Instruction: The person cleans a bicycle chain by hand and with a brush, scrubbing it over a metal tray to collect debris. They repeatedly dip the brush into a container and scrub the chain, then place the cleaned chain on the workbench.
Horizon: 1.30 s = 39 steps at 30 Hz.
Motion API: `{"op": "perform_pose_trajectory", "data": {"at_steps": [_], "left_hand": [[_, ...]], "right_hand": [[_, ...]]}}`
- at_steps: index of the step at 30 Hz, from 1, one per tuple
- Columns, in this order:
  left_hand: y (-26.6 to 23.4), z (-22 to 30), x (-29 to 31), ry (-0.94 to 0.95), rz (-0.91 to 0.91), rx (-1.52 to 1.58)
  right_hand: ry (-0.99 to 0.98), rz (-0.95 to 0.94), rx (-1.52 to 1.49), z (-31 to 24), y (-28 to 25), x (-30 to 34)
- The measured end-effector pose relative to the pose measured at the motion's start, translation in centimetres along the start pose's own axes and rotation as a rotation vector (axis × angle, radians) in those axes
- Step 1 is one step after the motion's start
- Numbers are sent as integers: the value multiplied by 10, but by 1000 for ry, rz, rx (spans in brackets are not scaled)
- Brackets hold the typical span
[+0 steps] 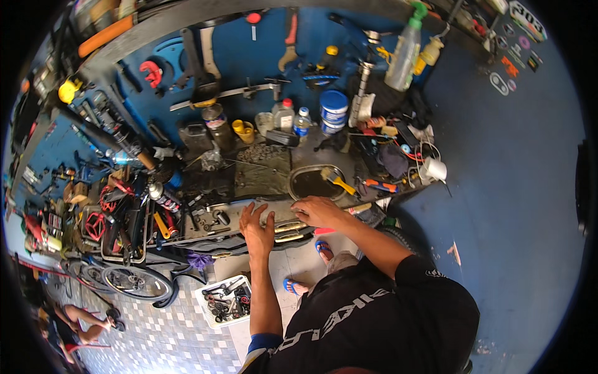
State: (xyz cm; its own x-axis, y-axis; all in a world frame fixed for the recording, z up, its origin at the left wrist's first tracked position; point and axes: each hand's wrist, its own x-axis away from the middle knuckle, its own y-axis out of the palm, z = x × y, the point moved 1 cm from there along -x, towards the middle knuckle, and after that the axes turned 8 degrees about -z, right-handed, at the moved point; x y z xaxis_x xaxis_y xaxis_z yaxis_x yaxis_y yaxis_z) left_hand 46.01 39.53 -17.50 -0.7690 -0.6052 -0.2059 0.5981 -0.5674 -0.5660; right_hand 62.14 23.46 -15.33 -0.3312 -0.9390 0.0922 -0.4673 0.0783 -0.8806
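At the front edge of the workbench (193, 235), my left hand (256, 227) is raised with its fingers spread and nothing in it. My right hand (316, 212) reaches in from the right, its fingers loosely bent and apart, with no object visible in them. Just beyond it lies an oval tray (291, 185) of dark liquid. A brush with a yellow handle (341, 182) rests across the tray's right side. Left of the tray is a grimy flat sheet (258, 181), with a heap of small metal parts (261, 153) behind it. Small metal pieces (220, 217) lie near my left hand.
Bottles (301, 123), a blue-and-white tub (334, 111) and a yellow cup (243, 129) line the back. Tools crowd a bin (124, 257) at left. A white basket of parts (224, 302) sits on the floor. Another person (81, 324) is at lower left.
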Motion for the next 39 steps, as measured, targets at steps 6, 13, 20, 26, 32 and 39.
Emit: {"op": "perform_pose_trajectory", "data": {"at_steps": [6, 13, 20, 26, 32, 39], "left_hand": [[5, 15, 1, 2, 77, -241], [32, 47, 12, 64, 31, -195], [90, 76, 40, 40, 14, -122], [116, 80, 62, -137, 136, 135], [123, 82, 102, -354, 235, 176], [133, 84, 127, -401, 293, 42]], "right_hand": [[67, 134, -92, 51, -5, 59], [222, 264, -58, 108, -38, 104], [195, 402, -202, 173, -75, 138], [196, 471, -245, 224, -99, 135], [142, 439, -295, 244, -115, 116], [24, 210, -298, 218, -81, 99]]}}
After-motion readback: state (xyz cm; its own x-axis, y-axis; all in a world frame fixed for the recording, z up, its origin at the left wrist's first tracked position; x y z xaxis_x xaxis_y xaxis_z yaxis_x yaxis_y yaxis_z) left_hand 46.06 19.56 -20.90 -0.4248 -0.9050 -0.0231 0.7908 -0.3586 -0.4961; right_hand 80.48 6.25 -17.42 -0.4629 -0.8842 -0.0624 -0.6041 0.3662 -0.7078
